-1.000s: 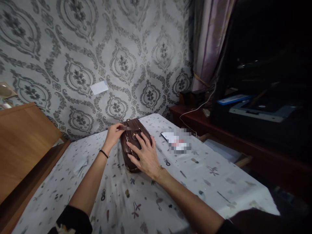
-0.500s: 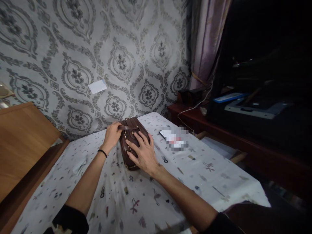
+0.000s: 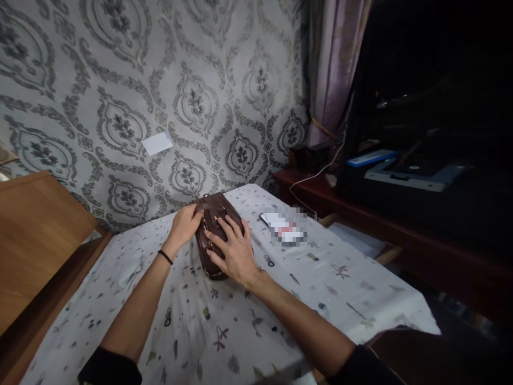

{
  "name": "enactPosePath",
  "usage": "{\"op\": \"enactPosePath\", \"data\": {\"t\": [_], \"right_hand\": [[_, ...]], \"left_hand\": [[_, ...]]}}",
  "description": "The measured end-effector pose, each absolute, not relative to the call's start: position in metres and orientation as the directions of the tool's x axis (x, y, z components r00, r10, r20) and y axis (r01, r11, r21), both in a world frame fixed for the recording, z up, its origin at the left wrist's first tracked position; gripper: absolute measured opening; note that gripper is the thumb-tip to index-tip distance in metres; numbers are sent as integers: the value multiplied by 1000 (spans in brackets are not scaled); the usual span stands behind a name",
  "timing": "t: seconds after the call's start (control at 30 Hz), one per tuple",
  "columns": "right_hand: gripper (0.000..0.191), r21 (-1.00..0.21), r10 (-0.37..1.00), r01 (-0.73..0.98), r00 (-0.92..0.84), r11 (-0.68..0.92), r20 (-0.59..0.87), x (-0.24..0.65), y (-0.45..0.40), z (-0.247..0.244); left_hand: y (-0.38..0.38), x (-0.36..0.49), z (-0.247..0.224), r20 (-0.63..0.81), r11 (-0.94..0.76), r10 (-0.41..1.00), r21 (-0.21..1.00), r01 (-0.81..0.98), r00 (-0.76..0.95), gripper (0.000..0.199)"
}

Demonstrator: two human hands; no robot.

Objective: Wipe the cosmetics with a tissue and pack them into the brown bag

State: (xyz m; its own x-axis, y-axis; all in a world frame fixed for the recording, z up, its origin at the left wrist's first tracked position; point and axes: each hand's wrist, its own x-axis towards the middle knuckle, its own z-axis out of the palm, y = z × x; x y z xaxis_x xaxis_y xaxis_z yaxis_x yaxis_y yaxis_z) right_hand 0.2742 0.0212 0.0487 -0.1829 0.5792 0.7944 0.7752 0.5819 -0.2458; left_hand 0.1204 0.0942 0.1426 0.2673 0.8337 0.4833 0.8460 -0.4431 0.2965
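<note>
A dark brown handbag [image 3: 228,207] with gold-coloured fittings and a chain-like trim along one side lies on the patterned tablecloth [image 3: 176,331]. My left hand [image 3: 185,223] is at the bag's far left edge, its fingers closed on the end of a brown strap [image 3: 209,207] that crosses the top. The fingertips are partly hidden. Over the near part of the bag lies my right hand [image 3: 236,254], palm down with its fingers spread.
A phone [image 3: 280,227], partly blurred out, lies right of the bag. A crumpled pale cloth or tissue [image 3: 130,275] is at left. A wooden panel [image 3: 40,224] borders the left side; an open drawer [image 3: 356,240] and a white cable [image 3: 316,175] are at right.
My left hand has lowered the strap from slightly raised to close against the bag. My right hand stays spread on the bag. The view has shifted slightly.
</note>
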Motion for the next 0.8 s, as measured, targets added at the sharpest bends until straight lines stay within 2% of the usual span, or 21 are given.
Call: {"op": "enactPosePath", "data": {"t": [0.1,0.23,0.3,0.4,0.5,0.8], "right_hand": [[40,-249,571,767,-181,591,801,276,22,49],[52,-261,551,778,-128,572,825,277,22,48],[56,-269,543,786,-99,557,834,278,19,45],[49,-267,546,799,-89,538,833,279,11,37],[45,-256,545,809,-93,529,834,280,6,30],[44,-293,531,772,-67,564,845,278,8,24]], "left_hand": [[95,121,145,449,-462,849,375,804,279,21],[94,127,150,439,-526,832,426,736,339,12],[93,134,151,443,-574,805,417,704,394,16],[94,148,153,464,-607,775,358,709,430,25],[96,161,153,472,-616,759,301,728,448,16],[103,170,141,522,-510,811,406,758,266,21]]}}
